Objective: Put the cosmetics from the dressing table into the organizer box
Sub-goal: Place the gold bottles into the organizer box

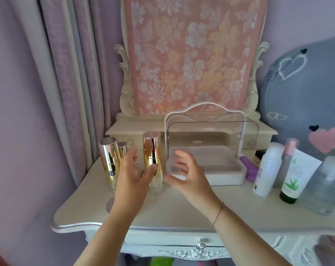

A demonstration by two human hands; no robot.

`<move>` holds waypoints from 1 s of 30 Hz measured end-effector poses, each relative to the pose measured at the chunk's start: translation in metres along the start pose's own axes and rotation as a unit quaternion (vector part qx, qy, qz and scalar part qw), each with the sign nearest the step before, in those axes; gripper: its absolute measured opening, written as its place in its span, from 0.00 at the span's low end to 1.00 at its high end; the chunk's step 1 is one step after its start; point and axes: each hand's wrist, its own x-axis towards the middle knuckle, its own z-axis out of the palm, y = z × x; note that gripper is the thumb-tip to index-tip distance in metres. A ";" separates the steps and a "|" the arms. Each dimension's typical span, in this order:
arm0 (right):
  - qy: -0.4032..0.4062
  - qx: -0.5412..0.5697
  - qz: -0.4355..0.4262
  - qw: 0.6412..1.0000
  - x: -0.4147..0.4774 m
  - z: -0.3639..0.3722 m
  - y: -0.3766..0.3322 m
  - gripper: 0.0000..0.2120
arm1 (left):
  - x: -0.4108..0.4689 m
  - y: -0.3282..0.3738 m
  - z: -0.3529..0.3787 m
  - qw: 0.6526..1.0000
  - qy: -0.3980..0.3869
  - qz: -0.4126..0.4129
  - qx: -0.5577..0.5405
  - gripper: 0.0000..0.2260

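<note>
cream dressing table (182,210) against a lilac wall, its mirror draped in a floral cloth (193,54). my left hand (133,174) and right hand (187,174) both hover released, fingers spread, holding nothing. between them, just ahead of my left fingertips, stands a tall gold bottle (153,160); whether the thumb touches it i cannot tell. a second gold bottle (108,160) stands outboard of my left hand. the organizer box (207,166), lid raised and tray seemingly bare, sits directly beyond my right hand. further cosmetics lie well to the right of that hand: a white bottle (266,169), a green-capped tube (295,175) and a clear bottle (327,185). judged step: seizing the nearer gold bottle. it is tall, narrow and glossy, so i should close both palms low on the body, lift it straight, clear the box wall, and set it upright inside.
</note>
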 end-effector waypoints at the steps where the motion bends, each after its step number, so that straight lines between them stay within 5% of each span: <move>1: -0.005 0.002 0.009 1.000 0.005 0.006 0.002 0.35 | 0.004 -0.002 0.003 1.000 -0.008 -0.014 -0.007 0.30; 10: -0.013 0.036 0.032 0.999 0.037 0.043 0.019 0.27 | 0.037 -0.016 0.017 0.997 -0.054 -0.056 0.000 0.17; 22: 0.079 0.035 -0.063 0.994 0.018 0.000 0.005 0.22 | 0.014 0.024 0.028 0.987 -0.114 0.038 -0.110 0.21; 30: 0.145 -0.144 -0.084 0.975 0.028 -0.047 0.018 0.23 | -0.002 0.001 0.063 0.987 -0.155 0.000 0.047 0.16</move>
